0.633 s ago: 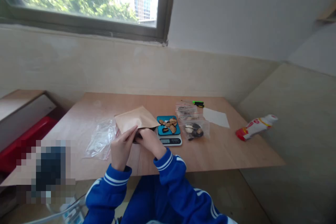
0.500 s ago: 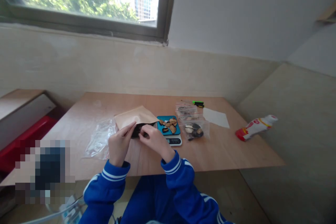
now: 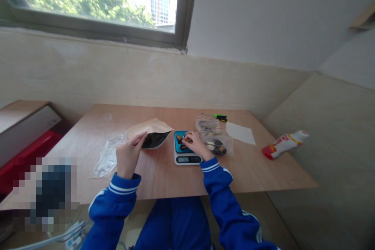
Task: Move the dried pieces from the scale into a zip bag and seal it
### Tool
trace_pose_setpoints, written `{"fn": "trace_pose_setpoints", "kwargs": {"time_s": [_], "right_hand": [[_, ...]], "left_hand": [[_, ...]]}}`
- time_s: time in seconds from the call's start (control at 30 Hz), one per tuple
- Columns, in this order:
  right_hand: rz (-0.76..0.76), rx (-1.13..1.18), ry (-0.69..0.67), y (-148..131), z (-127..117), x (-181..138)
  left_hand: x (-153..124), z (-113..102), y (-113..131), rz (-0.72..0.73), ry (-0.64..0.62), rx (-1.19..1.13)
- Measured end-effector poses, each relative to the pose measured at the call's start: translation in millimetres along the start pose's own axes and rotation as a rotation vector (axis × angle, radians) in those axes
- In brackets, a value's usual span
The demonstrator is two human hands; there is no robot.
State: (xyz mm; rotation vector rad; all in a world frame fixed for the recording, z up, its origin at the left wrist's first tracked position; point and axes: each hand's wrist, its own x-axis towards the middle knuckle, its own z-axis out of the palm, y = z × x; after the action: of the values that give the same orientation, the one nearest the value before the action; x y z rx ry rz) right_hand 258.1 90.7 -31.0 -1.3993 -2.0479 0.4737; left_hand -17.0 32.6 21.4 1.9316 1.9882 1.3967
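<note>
Right hand (image 3: 195, 145) is off the kraft pouch (image 3: 149, 129), now over the scale (image 3: 187, 152) to the right, fingers on the pieces there. Pouch mouth gapes wider, dark contents showing.

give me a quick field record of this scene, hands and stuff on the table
left hand: holds open the mouth of the brown paper pouch, dark pieces inside
right hand: over the blue scale, fingers on the dried pieces on its pan
right of scale: clear zip bags with dried pieces
left of pouch: empty clear bag
far edge: green pen, white paper
surface: wooden table
off table, right: white and red bottle, lying down
</note>
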Motion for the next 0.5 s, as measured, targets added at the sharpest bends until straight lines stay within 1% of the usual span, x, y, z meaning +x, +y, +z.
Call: {"fn": "trace_pose_setpoints", "kwargs": {"time_s": [0.1,0.23,0.37,0.5], "right_hand": [[-0.022,-0.148,-0.066,2,6,-1],[-0.034,-0.229,-0.018,5,-5,1],[0.000,-0.358,0.002,13,-15,19],[0.029,-0.407,-0.034,18,-12,36]], "left_hand": [[-1,1,-1,0.012,0.002,-0.010],[-1,0,-2,0.011,-0.004,-0.027],[-2,-2,-1,0.020,-0.011,-0.040],[-3,-2,0,0.029,-0.019,-0.038]]}}
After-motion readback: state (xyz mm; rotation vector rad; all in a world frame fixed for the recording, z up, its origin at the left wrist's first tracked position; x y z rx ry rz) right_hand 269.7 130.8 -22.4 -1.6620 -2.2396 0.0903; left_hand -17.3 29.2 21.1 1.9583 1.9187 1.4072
